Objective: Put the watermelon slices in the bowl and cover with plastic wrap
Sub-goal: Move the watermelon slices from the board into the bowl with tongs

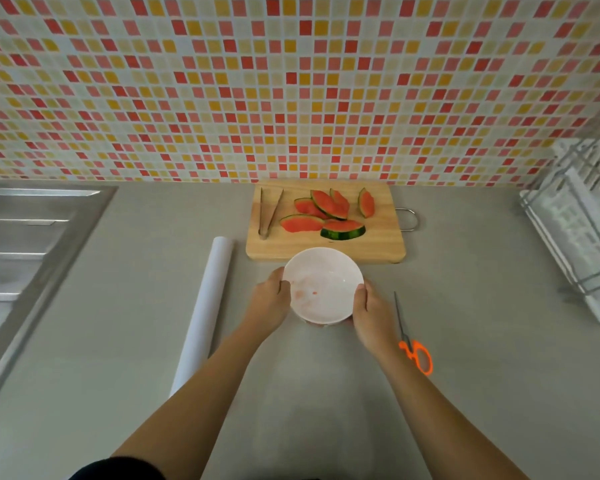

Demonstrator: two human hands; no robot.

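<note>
A white bowl [323,284] with faint pink smears inside is held just in front of the wooden cutting board [374,245]. My left hand [269,306] grips its left rim and my right hand [369,313] grips its right rim. Several watermelon slices [326,213] with red flesh and green rind lie on the board. Metal tongs [267,213] rest on the board's left part. A white roll of plastic wrap [205,306] lies on the grey counter to the left of the bowl.
Orange-handled scissors [411,336] lie right of my right hand. A steel sink [21,251] fills the left side. A white dish rack [582,230] stands at the right. A tiled wall rises behind the board.
</note>
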